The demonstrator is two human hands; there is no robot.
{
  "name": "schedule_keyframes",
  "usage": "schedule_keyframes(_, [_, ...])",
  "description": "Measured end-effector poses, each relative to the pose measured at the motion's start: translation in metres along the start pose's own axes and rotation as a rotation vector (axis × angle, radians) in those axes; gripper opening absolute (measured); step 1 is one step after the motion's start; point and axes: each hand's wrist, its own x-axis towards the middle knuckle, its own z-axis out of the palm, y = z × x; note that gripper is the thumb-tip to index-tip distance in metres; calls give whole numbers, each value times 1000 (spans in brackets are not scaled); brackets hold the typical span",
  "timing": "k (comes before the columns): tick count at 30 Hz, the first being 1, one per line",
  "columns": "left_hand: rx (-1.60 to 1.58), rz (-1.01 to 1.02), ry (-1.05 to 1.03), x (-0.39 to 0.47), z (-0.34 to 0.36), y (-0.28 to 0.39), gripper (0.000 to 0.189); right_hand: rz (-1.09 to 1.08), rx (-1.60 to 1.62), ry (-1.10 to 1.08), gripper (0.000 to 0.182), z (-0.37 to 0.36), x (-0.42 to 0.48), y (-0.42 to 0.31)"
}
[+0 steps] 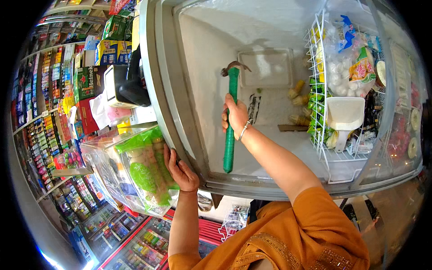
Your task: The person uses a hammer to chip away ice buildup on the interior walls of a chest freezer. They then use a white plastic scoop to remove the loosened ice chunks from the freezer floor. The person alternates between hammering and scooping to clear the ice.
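My right hand (235,113) grips the green wrapped handle of a claw hammer (228,148) inside an open chest freezer (165,87). The hammer's rusty head points towards the top of the view, near the freezer's pale inner wall. My left hand (182,171) rests with its fingers apart at the freezer's outer edge, against a clear plastic box that holds a green-printed bag (143,172). A shallow white tray (266,84) lies on the freezer floor beyond the hammer.
A white wire basket (322,135) on the right holds bagged frozen food (361,72) and a white scoop (345,113). Several yellowish pieces (298,96) and a flat brown strip (293,128) lie on the freezer floor. Stocked shop shelves and boxes (88,81) stand on the left.
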Motion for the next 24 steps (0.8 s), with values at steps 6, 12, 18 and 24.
schedule_keyframes(6, [-4,-2,0,-1,0,-1,39,159,-65,-28,43,-8,4,1])
schedule_keyframes(12, [-9,-8,-5,1,0,1,39,37,29,-22,40,-1,3,5])
schedule_keyframes(18, [-9,-19,-8,0,-1,-2,39,62,-5,43,39,-6,15,0])
schedule_keyframes(24, [-2,-22,-29,1,-1,1,39,34,85,-49,39,14,24,-9])
